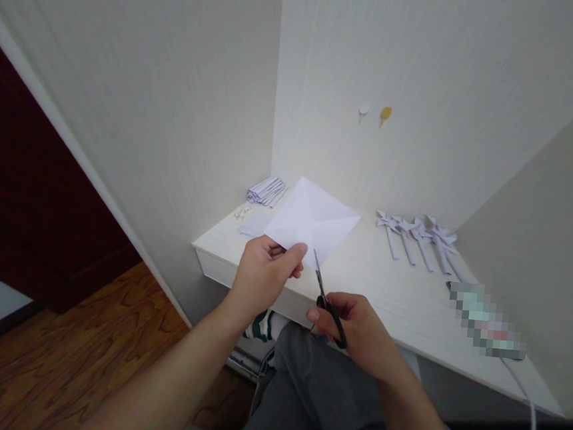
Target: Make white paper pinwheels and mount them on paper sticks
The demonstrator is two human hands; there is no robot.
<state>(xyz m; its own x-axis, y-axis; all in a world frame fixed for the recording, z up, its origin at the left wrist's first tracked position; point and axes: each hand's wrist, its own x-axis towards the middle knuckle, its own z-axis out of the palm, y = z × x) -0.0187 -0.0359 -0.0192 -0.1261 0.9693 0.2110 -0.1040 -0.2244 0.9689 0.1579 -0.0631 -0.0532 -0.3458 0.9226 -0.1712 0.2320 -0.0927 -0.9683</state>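
My left hand (pixel 264 270) pinches the near corner of a white square sheet of paper (pixel 311 218) with diagonal creases, holding it up over the white desk (pixel 390 294). My right hand (pixel 357 325) grips black-handled scissors (pixel 326 299). Their blades point up toward the paper's lower edge, just right of my left thumb, and look nearly closed.
On the desk, a row of several white paper pinwheels (pixel 418 236) lies at the back right. A bundle of paper strips (pixel 267 190) and small pale bits (pixel 241 212) lie at the back left. A blurred object (pixel 486 321) with a white cable (pixel 526 396) lies right. Walls enclose the desk.
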